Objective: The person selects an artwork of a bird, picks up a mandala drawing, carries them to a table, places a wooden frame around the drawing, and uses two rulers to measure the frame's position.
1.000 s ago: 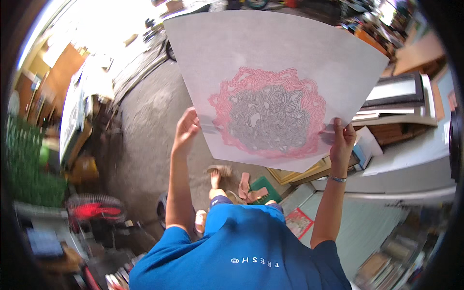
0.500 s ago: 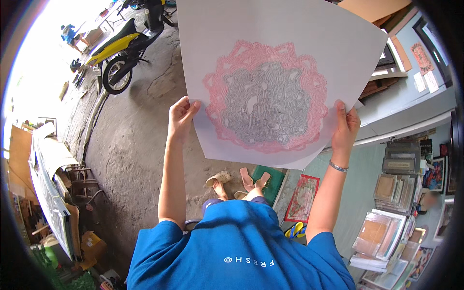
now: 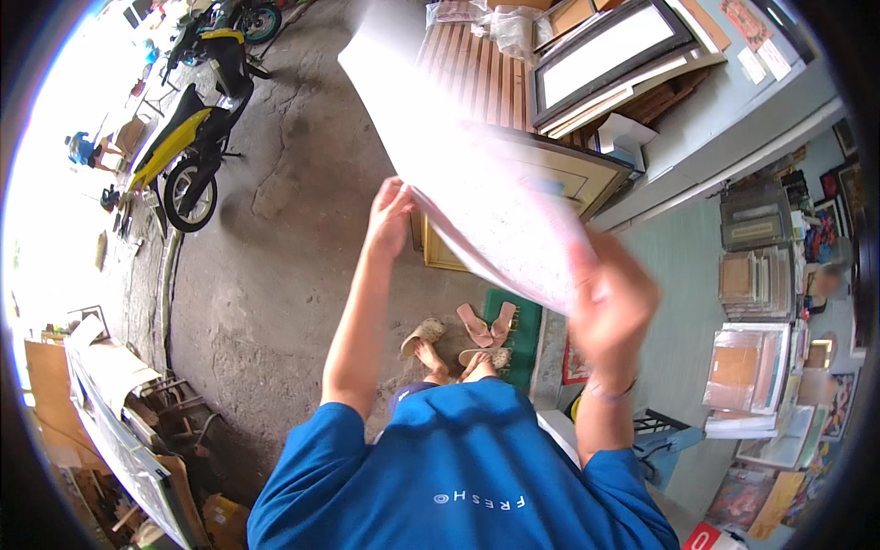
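Observation:
A large white paper sheet point(image 3: 449, 151) hangs in front of me, tilted and smeared by motion. Its pink and grey drawing shows only as a faint pink tint on the surface turned toward me. My left hand point(image 3: 392, 220) pinches the sheet's left edge between thumb and fingers. On the opposite edge, my right hand point(image 3: 616, 298) is closed around the paper, blurred, with its thumb on the near face. The right hand is closer to me than the left.
Framed pictures point(image 3: 600, 64) lean on a slatted wooden surface ahead. A yellow and black motorbike point(image 3: 179, 147) stands at the left. Boards and panels point(image 3: 124, 431) are stacked at the lower left. Slippers point(image 3: 486, 325) lie by a green mat point(image 3: 524, 344); more frames point(image 3: 756, 284) fill the right.
The sheet has swung from facing me flat to a steep slant, uncovering the frames behind it. My right hand has come nearer and lower; my left has shifted right.

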`<state>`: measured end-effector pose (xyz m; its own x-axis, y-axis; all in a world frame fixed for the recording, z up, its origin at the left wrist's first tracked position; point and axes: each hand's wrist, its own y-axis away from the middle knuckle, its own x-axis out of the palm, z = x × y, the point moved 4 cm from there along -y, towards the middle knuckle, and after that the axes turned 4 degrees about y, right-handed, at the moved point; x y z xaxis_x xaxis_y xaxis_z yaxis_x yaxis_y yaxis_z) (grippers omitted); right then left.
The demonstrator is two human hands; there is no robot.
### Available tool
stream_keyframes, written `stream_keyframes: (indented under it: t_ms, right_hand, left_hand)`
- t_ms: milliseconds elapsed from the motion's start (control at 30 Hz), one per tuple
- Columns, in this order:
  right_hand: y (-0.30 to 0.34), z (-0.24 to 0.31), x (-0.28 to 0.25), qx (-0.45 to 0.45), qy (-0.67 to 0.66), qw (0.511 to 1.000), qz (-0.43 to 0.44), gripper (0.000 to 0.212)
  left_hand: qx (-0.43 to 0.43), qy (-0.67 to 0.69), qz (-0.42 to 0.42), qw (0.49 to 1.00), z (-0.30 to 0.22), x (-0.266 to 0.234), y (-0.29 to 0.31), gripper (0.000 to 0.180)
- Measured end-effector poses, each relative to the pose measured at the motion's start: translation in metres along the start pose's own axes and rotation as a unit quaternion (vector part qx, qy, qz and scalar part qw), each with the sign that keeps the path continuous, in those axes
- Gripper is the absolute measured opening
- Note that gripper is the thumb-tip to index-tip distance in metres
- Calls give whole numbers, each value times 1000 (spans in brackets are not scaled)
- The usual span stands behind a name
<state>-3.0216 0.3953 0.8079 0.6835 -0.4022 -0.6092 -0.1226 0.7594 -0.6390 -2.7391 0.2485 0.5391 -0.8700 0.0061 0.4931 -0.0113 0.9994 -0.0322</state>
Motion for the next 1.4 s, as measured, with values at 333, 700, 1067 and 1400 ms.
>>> stream_keyframes:
  t_ms: [333,700,1067,1400]
  right_hand:
    - [71,104,43,-97,8,977,192,39]
    - [61,-24,-18,67,-122,980,140,35]
    - [78,-308,-64,289,-342,894,14,27]
    - [48,-332,-35,293,-379,877,-45,23]
  left_hand:
    - [-119,444,118,880,37,113,44,29]
    - [-151,152,-25,977,136,40,38,24]
    - [-108,-154,-22,982,58,116,50,14]
    - [-35,-188,-10,981,-4,135,42,21]
